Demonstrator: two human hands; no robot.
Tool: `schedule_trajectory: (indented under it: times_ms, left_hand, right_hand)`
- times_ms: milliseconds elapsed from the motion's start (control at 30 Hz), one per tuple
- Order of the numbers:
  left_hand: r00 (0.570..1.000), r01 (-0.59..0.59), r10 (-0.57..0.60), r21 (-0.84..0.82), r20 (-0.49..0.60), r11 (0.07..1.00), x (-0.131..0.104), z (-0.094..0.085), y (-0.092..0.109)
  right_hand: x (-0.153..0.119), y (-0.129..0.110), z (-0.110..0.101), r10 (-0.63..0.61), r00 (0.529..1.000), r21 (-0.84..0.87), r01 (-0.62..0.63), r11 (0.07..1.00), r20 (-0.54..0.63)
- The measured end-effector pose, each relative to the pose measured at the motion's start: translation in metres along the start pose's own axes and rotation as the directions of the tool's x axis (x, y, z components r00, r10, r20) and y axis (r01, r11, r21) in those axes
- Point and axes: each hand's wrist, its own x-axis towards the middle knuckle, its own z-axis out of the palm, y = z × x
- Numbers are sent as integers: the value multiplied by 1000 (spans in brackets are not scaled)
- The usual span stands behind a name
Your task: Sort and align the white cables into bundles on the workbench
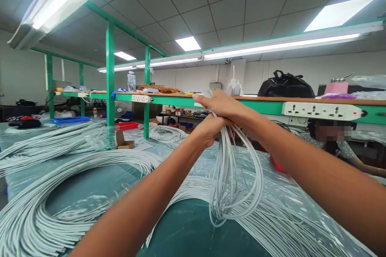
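Both my hands are raised together over the bench, at the top of a looped bundle of white cables [227, 168]. My left hand [212, 126] is closed round the bundle. Just above it, my right hand [224, 104] is closed on the upper part of the same cables, its thumb pointing left. White ends stick up a little past the fingers. The loops hang down below my hands, and their lower end is just over more white cables [271, 217] spread on the bench. Parts of the fingers are hidden behind the hands and wrists.
A large coil of white cables [33, 213] lies at the left, with another bundle [54, 144] behind it. Plastic sheeting covers parts of the bench. A small cardboard box [124, 141] stands further back. A green shelf rail [259, 107] with a socket strip [322, 111] crosses ahead. A person [331, 140] sits at right.
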Motion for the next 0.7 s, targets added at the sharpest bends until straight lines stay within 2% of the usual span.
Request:
schedule_trajectory:
  times_ms: [67, 133, 167, 233, 300, 333, 433, 500, 567, 600, 700]
  left_hand:
    - [994, -79, 72, -91, -78, 993, 12, 13, 6]
    - [970, -176, 138, -185, -199, 967, 26, 20, 16]
    - [944, -234, 165, -227, -285, 945, 34, 22, 22]
    - [860, -358, 194, -287, -472, 888, 48, 22, 38]
    - [769, -456, 189, -317, -611, 832, 60, 22, 55]
    - [734, -492, 185, -323, -654, 809, 65, 23, 62]
    - [666, -570, 199, -318, -719, 758, 74, 33, 81]
    - [629, -616, 230, -296, -742, 730, 77, 41, 92]
    - [615, -633, 249, -279, -748, 722, 79, 46, 102]
    - [623, -625, 250, -280, -741, 729, 80, 48, 107]
    - [669, -584, 242, -296, -703, 756, 85, 49, 120]
  right_hand:
    - [2, -5, -15, -64, 998, -155, 60, 986, -21]
    - [-3, -4, -33, -132, 989, -244, 113, 963, -65]
    - [-9, -1, -41, -143, 986, -218, 121, 968, -86]
    - [-26, 9, -51, -85, 993, -57, 80, 995, -81]
    - [-46, 21, -53, -21, 998, 77, 25, 997, -53]
    - [-55, 26, -50, -16, 997, 105, 24, 994, -76]
    - [-72, 37, -36, -35, 961, 137, 75, 988, -273]
    - [-74, 40, -31, -50, 926, 71, 82, 994, -375]
    - [-70, 43, -35, -101, 892, -96, 65, 993, -440]
    - [-67, 44, -39, -114, 883, -160, 44, 986, -456]
    - [-55, 50, -55, -43, 891, -137, -22, 990, -451]
